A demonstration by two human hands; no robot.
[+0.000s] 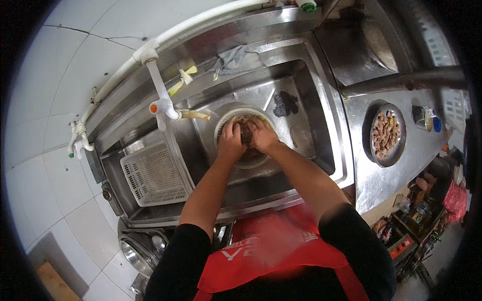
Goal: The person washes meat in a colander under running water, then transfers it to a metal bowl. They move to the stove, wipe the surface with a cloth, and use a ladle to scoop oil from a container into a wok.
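Observation:
A round, pale colander (222,126) sits in the large basin of a stainless steel sink (203,150). Inside it is a mass of dark brown food (246,134), too blurred to name. My left hand (230,142) grips this mass from the left, fingers bent into it. From the right, my right hand (264,137) holds the same mass, its fingertips close to the colander's far rim. Both palms hide much of the contents. Just left of the colander, a white plastic tap (162,107) with a yellowish hose end (195,115) reaches over the basin.
The left basin holds a white perforated basket (158,173). Dark steel-wool scourers (285,104) lie in the large basin. A grey cloth (239,60) drapes over the back ledge. On the right counter stands a metal dish of cut, pale brown pieces (386,133). Steel bowls (137,256) stand below left.

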